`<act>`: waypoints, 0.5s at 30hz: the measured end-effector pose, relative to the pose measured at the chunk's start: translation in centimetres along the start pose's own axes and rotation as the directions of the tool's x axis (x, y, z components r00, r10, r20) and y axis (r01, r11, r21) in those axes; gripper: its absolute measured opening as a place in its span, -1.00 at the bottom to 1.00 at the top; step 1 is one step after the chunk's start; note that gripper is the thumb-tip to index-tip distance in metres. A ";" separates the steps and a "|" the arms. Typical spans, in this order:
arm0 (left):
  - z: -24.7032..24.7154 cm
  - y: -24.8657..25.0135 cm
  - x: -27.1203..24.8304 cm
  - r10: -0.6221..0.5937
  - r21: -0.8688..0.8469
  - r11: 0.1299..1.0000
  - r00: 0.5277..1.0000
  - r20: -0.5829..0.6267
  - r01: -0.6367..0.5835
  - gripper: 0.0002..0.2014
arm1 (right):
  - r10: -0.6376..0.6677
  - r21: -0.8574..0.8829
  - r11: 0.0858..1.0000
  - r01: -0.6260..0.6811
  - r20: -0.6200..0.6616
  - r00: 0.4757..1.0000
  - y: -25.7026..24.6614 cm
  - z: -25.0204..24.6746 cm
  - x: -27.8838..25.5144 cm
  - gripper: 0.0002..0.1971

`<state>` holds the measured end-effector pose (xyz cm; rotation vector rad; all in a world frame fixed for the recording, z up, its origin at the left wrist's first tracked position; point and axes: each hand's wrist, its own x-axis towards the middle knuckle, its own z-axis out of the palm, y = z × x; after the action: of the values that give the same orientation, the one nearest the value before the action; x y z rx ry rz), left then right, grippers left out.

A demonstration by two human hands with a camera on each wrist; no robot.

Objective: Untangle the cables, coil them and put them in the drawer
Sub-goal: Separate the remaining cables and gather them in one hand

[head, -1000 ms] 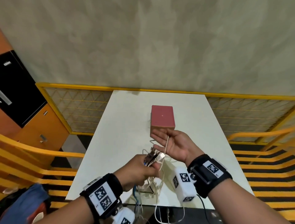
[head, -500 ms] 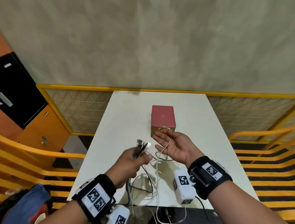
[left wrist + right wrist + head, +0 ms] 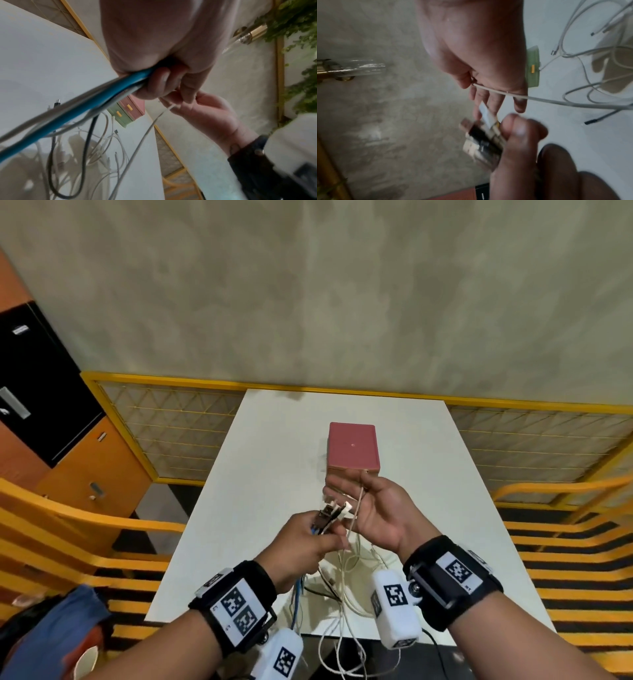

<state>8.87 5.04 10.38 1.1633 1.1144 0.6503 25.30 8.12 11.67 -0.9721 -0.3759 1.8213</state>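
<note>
While your left hand (image 3: 310, 546) is gripping the bundled plugs (image 3: 329, 514) above the table (image 3: 260, 474) and your right hand (image 3: 380, 510), fingers mostly spread, is pinching one white cable (image 3: 556, 102), keep drawing it out slowly, clear of the tangle.

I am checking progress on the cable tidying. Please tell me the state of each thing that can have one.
left hand: grips a bundle of cable plugs
right hand: pinches one white cable, other fingers straight
cables: tangled, uncoiled, hanging onto the table
drawer box: drawers shut
</note>
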 end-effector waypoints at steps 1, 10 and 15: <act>-0.5 -0.1 -0.1 -0.006 -0.062 0.998 1.000 -0.019 0.005 -0.90 | -0.007 -0.057 0.998 0.006 -0.010 1.000 -0.3 0.0 -0.4 -0.84; -7.2 3.3 -0.8 0.046 -0.345 0.935 0.991 -0.123 -0.086 -0.71 | 0.087 -0.840 0.543 -0.022 0.030 0.996 2.5 -0.8 -7.8 -0.81; -8.3 5.8 -1.2 0.110 -0.314 0.939 0.988 -0.111 -0.139 -0.63 | 0.309 -0.964 0.256 0.072 0.152 0.939 4.0 -1.6 -9.5 -0.83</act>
<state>1.52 9.02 16.22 0.9339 0.9715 0.9549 25.75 -2.26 12.37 -1.5321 -1.8859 1.7892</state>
